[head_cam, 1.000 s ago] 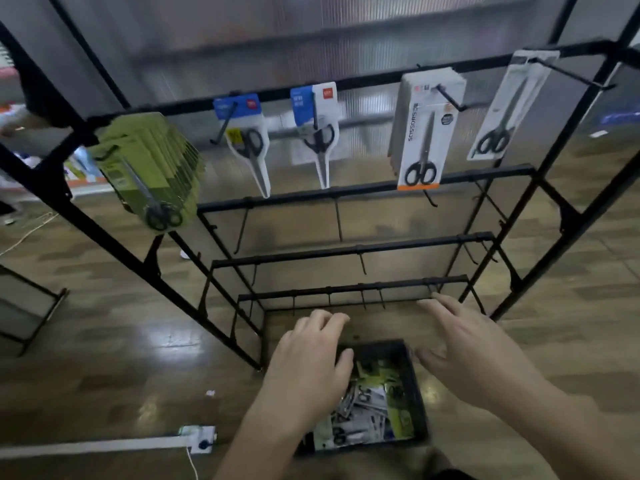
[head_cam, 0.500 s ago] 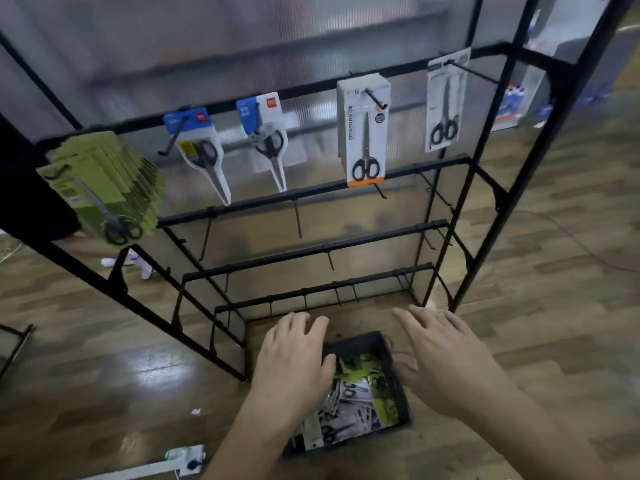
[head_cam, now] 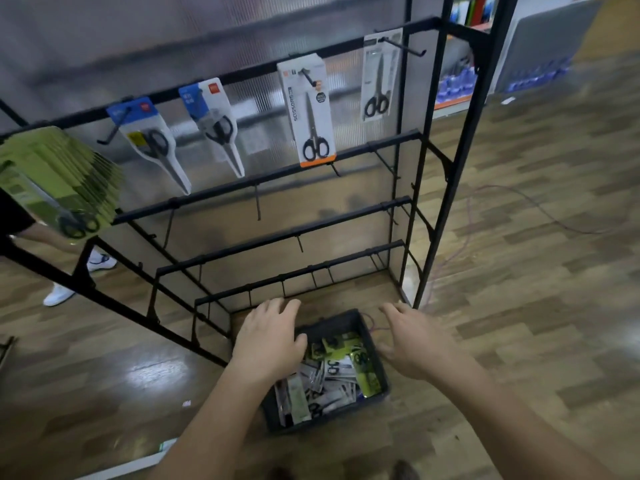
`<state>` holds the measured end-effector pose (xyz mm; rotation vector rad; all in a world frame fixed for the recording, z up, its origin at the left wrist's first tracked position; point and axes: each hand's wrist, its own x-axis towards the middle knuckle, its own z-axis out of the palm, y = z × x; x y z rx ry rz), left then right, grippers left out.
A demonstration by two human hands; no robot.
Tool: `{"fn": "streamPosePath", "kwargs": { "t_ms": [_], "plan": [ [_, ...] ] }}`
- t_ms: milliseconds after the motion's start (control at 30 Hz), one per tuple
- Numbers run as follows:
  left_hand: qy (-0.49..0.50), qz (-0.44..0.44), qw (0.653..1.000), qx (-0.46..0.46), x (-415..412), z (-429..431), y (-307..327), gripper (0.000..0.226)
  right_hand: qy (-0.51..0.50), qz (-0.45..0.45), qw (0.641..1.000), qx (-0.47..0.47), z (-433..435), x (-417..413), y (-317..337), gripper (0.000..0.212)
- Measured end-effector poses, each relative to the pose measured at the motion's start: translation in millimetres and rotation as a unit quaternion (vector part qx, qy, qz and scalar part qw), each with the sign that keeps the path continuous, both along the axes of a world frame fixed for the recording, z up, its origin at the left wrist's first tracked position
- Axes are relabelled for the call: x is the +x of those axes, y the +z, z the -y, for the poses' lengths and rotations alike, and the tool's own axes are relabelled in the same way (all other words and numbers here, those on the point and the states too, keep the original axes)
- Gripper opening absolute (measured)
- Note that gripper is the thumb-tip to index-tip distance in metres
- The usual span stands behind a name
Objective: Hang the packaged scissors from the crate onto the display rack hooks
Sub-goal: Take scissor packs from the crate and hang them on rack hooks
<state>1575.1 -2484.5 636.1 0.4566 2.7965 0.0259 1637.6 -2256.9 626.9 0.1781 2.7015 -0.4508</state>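
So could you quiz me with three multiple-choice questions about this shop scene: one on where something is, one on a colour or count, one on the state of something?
1. Where is the crate?
A. On the floor at the foot of the rack
B. On the top bar
C. On a table

2. What colour is the thick stack of packs at the rack's left end?
A. Red
B. Green
C. White

3. What are the hands doing?
A. Each holds a pack
B. Both are empty, spread over the crate
C. Both grip the rack

Answers:
1 A, the crate sits on the wooden floor below the lowest bar.
2 B, that stack is yellow-green.
3 B, the left hand and right hand show open fingers with nothing in them.
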Motion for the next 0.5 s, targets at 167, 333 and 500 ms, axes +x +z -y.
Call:
{"fn": "streamPosePath", "kwargs": {
  "t_ms": [167, 333, 500],
  "plan": [
    [-0.036, 0.053, 0.998, -0.026, -2, 17, -36, 0.053, -0.027, 0.033, 0.999, 0.011, 31, -17, -31, 0.056],
    [-0.053, 0.124, 0.991, -0.023, -23, 67, -70, 0.053, -0.069, 0.118, 0.991, -0.010, 87, -31, -74, 0.065],
    [-0.047, 0.193, 0.980, -0.030, -53, 120, -130, 0.057, -0.057, 0.171, 0.984, 0.004, 133, -42, -126, 0.054]
  ]
}}
